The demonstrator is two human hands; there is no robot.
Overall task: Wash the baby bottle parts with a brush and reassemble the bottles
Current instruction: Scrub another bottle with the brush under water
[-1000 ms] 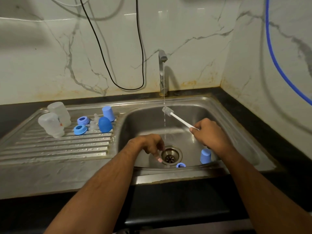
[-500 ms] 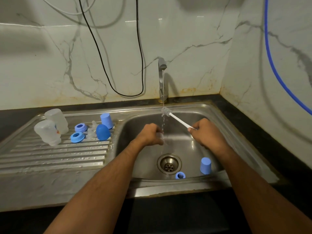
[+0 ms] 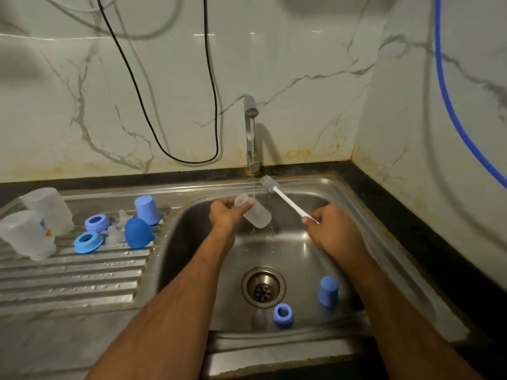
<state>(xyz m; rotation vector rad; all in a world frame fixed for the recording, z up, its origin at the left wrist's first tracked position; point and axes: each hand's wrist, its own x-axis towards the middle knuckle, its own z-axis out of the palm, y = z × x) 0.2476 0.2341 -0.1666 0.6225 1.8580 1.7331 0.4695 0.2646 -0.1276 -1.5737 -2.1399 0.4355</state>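
Baby bottle parts lie spread across a steel sink point(image 3: 406, 259) and its ribbed draining board point(image 3: 68, 278). At far left on the board, two clear bottles point(image 3: 30, 234) stand mouth-down, one just behind the other. Beside them lie two blue collar rings point(image 3: 88, 242), a pair of clear teats point(image 3: 113, 235), a dark blue domed cap point(image 3: 138, 232) and a paler blue cap point(image 3: 147, 210), all close together near the basin's edge. Over the basin, the left hand point(image 3: 226, 215) grips a small clear bottle point(image 3: 253, 212), tilted, under a thin stream from the tap point(image 3: 251, 133). The right hand point(image 3: 333, 231) is closed around the white handle of a bottle brush point(image 3: 285, 200), its bristled head raised beside the stream, just right of the held bottle and apart from it. On the basin floor, near the drain point(image 3: 263, 286), a blue ring point(image 3: 282, 314) lies on its side and a blue cap point(image 3: 327, 290) stands upside down to its right. A black cable point(image 3: 164, 149) and a blue hose point(image 3: 450, 105) hang against the marble wall.
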